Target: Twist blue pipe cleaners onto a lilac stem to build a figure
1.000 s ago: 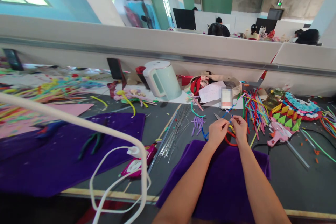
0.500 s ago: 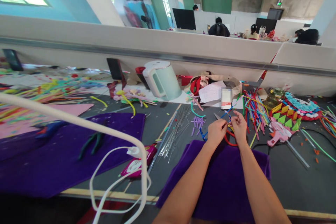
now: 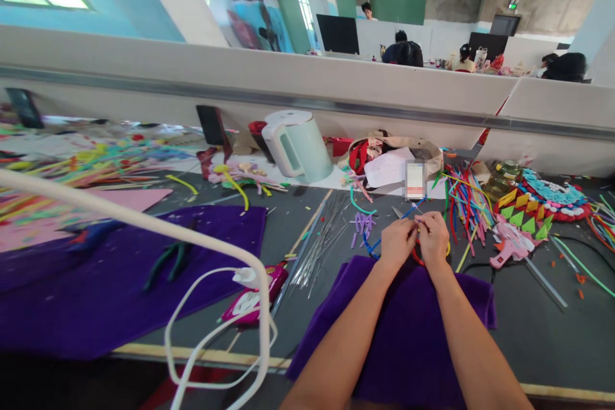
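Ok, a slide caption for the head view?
Both hands pinch a blue pipe cleaner over purple felt on a cluttered craft table.

craft workshop in a big concrete hall: we count a grey worktable (image 3: 533, 327) strewn with coloured pipe cleaners (image 3: 464, 198), purple felt sheets (image 3: 120, 282), wire rods (image 3: 319, 240), a glue gun (image 3: 509, 243), and other people seated behind a low partition (image 3: 288, 86)

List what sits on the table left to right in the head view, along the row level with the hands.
Green-handled pliers → pink glue gun → bundle of metal wires → left hand → right hand → second pink glue gun.
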Tool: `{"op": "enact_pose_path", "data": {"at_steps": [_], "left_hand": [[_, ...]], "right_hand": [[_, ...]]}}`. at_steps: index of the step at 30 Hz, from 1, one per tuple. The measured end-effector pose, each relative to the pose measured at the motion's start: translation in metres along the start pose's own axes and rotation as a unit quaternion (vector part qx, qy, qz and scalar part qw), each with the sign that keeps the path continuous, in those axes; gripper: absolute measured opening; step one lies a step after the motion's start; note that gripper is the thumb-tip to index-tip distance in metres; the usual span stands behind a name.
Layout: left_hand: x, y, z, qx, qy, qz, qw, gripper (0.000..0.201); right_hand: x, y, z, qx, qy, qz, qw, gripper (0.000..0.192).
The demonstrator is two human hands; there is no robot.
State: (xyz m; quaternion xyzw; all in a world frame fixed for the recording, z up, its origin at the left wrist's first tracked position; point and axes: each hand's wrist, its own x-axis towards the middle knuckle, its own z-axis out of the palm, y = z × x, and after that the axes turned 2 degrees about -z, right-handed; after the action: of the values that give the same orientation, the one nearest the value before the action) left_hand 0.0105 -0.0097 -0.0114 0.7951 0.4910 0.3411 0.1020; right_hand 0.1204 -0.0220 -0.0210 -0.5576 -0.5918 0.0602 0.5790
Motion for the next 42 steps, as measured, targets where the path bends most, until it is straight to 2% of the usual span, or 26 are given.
{"op": "enact_pose_path", "data": {"at_steps": [5,8,10,12,15,19,22,25,32,39,42], "left_hand": [[0.002,-0.008,0.001,-0.065,0.033,-0.059,0.996,0.014],[0.005,-0.018,0.000,-0.093,0.076,-0.085,0.989,0.021],[0.009,-0.025,-0.003,-0.094,0.113,-0.127,0.981,0.030],[0.011,-0.029,-0.008,-0.100,0.139,-0.149,0.974,0.030],[0.011,-0.026,-0.013,-0.076,0.157,-0.140,0.975,0.026],[0.005,-0.010,-0.013,-0.029,0.127,-0.048,0.990,0.026],[0.001,0.000,-0.010,0.004,0.095,0.009,0.995,0.024],[-0.001,0.003,-0.007,0.031,0.076,0.038,0.996,0.025],[0.000,-0.001,-0.006,0.013,0.079,0.020,0.997,0.023],[0.001,0.002,-0.005,-0.046,0.059,-0.005,0.997,0.022],[0.002,0.004,-0.006,-0.101,0.055,-0.042,0.993,0.022]], "right_hand": [[-0.005,-0.014,0.003,0.065,-0.019,-0.051,0.996,0.016],[-0.007,-0.021,0.004,0.112,-0.016,-0.061,0.992,0.013],[-0.006,-0.022,0.005,0.140,0.011,-0.022,0.990,0.013],[-0.005,-0.020,0.005,0.157,0.040,0.038,0.986,0.015],[-0.001,-0.015,0.005,0.162,0.052,0.094,0.981,0.020],[0.002,-0.012,0.002,0.126,0.034,0.066,0.989,0.027],[0.002,-0.013,-0.001,0.100,0.020,0.037,0.994,0.019],[0.002,-0.013,-0.003,0.074,0.021,0.022,0.997,0.016],[0.002,-0.012,-0.005,0.029,-0.029,-0.050,0.998,0.021],[0.000,-0.011,-0.004,-0.021,-0.039,-0.069,0.997,0.024],[0.000,-0.012,-0.004,-0.018,-0.042,-0.080,0.996,0.022]]}}
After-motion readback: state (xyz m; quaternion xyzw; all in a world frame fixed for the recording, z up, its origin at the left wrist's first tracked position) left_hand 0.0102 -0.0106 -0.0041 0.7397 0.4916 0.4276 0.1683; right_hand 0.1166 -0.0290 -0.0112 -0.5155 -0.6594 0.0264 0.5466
